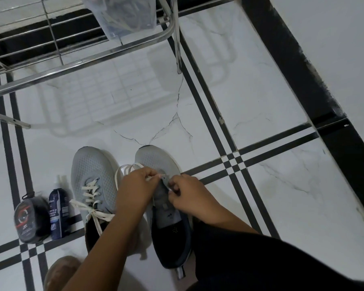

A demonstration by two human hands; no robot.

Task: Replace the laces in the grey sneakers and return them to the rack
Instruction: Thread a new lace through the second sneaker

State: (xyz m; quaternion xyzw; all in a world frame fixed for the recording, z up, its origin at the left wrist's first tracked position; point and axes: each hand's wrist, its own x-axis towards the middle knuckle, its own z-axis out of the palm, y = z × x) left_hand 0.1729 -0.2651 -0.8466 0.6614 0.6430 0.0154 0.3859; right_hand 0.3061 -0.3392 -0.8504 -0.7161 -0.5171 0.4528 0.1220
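Two grey sneakers stand side by side on the tiled floor, toes pointing away from me. The left sneaker is laced with a cream lace tied in a bow. The right sneaker has its tongue exposed. My left hand pinches a cream lace that loops over this shoe's toe side. My right hand pinches the lace end at the lowest eyelets, beside the tongue. Both hands hide most of the eyelet rows.
A metal wire shoe rack stands ahead at the upper left, with a clear plastic container of laces on it. A round black tin and a blue spray bottle stand left of the sneakers. A black skirting band runs along the right.
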